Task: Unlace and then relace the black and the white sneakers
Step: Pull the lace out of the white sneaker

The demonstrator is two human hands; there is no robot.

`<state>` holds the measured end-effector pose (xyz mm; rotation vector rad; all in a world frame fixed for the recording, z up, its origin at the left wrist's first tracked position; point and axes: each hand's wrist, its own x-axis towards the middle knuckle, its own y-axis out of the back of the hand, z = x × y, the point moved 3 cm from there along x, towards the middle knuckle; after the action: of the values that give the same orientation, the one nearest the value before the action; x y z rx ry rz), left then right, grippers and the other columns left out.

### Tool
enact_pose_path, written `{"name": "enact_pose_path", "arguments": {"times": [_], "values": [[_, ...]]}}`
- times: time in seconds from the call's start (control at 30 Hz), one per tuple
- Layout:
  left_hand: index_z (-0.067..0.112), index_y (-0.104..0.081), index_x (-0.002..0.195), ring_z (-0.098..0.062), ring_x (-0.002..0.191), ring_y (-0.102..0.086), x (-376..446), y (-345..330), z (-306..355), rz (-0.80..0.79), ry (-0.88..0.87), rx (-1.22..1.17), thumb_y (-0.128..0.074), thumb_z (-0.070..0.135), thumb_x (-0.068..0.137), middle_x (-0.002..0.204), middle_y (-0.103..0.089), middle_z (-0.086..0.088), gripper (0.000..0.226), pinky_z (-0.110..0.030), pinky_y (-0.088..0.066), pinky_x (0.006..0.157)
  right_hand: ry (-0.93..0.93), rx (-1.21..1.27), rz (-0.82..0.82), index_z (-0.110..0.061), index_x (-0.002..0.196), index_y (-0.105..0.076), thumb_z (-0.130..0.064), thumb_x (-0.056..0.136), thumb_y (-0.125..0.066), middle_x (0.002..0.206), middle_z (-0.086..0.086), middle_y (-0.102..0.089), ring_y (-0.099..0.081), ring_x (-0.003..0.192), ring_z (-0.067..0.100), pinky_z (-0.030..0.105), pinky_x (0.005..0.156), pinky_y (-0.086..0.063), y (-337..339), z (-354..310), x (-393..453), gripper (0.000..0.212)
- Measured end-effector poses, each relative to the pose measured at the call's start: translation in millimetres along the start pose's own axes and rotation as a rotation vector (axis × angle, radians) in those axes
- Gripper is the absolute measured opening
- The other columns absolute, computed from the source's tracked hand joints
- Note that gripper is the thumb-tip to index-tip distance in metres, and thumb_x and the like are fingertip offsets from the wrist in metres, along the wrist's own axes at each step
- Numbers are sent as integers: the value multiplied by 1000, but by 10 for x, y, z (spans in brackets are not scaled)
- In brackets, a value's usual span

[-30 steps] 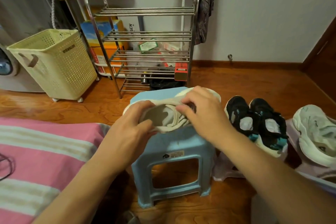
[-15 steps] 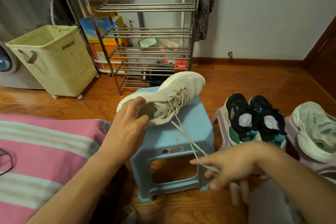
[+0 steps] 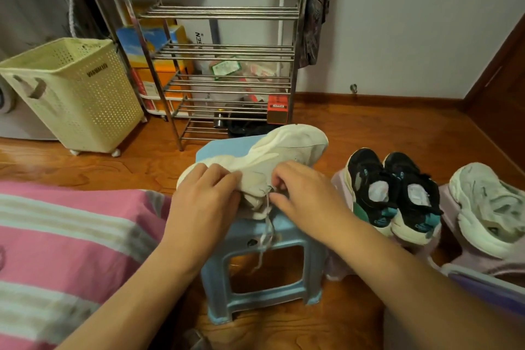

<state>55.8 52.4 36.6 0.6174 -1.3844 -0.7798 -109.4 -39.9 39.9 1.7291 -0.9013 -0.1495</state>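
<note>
While it lies tipped on its side on the glossy blue plastic stool (image 3: 287,231), the white sneaker (image 3: 279,156) shows a chunky, ridged sole. The left hand (image 3: 203,202) holds its heel; the right hand's (image 3: 305,196) grip pinches the thin lace (image 3: 265,236) dangling down.

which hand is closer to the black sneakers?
Right. The right hand works the lace of the white sneaker, just left of the black sneakers; the left hand grips the heel end, farther away.
</note>
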Motion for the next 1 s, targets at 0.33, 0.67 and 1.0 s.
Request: {"name": "enact_pose_path", "arguments": {"times": [0.33, 0.67, 1.0], "values": [[15, -76, 107, -27, 73, -53, 30, 121, -63, 67, 107, 5, -62, 12, 91, 83, -61, -3, 22, -42, -47, 52, -278, 464, 83, -20, 74, -58, -20, 95, -64, 69, -2, -59, -57, 65, 14, 35, 66, -51, 171, 63, -11, 22], [27, -82, 98, -17, 80, -61, 44, 259, -20, -26, 519, -265, -66, 23, 90, 86, -70, 4, 18, -32, -44, 69, -45, 248, 137, -20, 86, -70, -18, 89, -70, 81, -10, -55, -50, 79, 5, 23, 70, -43, 201, -222, -16, 3], [17, -75, 79, -17, 65, -54, -35, 330, 166, 22, 430, -108, -56, 28, 86, 70, -56, 3, 23, -33, -42, 53, -517, 610, 111, -24, 81, -74, -24, 86, -78, 51, -15, -56, -49, 50, -3, 8, 53, -38, 95, -372, -59, 6]]}}
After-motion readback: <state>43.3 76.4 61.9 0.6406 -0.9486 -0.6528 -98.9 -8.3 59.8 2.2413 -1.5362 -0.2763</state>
